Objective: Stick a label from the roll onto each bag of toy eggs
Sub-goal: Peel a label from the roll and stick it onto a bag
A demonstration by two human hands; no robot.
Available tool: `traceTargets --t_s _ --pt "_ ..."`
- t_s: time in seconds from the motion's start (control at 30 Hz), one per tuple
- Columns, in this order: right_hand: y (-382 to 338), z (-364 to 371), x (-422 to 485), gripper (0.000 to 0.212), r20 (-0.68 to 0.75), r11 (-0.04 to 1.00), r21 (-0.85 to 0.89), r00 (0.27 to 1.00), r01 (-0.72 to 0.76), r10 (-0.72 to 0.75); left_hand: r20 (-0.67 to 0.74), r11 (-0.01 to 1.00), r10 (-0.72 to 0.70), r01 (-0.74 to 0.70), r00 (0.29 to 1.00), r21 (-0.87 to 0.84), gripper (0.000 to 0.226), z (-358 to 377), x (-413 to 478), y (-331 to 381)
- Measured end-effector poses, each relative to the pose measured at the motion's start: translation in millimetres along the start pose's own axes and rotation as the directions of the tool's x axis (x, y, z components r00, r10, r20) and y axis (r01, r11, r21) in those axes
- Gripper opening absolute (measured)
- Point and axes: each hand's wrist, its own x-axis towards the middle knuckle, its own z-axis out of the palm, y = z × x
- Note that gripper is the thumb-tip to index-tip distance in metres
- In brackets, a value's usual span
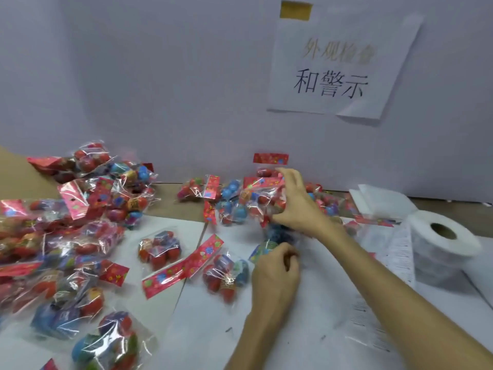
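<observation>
My right hand (296, 204) reaches to the back of the table and grips a clear bag of toy eggs (256, 198) with a red header, in a cluster of such bags. Closer to me, my left hand (274, 273) has its fingers curled round a blurred bag with dark blue and green eggs (266, 247), which lies on the white paper between my hands. The white label roll (440, 244) stands at the right, and a strip of printed labels (397, 252) hangs down from it towards me.
Many bags of eggs are piled at the left (66, 231), and two lie loose in the middle (160, 249) (226, 273). White sheets (306, 329) cover the table. A white board (186, 89) with a taped paper sign (336, 70) stands behind.
</observation>
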Motion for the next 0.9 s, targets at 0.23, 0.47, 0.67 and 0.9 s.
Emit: traceTargets --t_s 0.23,0.47,0.67,0.9 --pt "8 -18 -101 0.086 -0.262 0.956 0.276 0.95 -0.095 0.17 -0.029 0.943 -0.115 0.1 0.993 -0.318 0.032 -6 1 6" --pt "10 0 -151 0.089 -0.229 0.914 0.39 0.949 -0.115 0.217 0.13 0.833 -0.095 0.15 0.987 -0.532 0.055 -16 2 11" --pt "13 -3 -153 0.102 -0.162 0.861 0.496 0.963 -0.11 0.216 0.143 0.889 -0.033 0.095 0.989 -0.447 0.027 -17 3 11" --pt "19 -12 -152 0.016 -0.095 0.598 0.769 0.883 -0.228 0.459 0.099 0.9 -0.069 0.104 0.993 -0.422 0.022 -18 1 11"
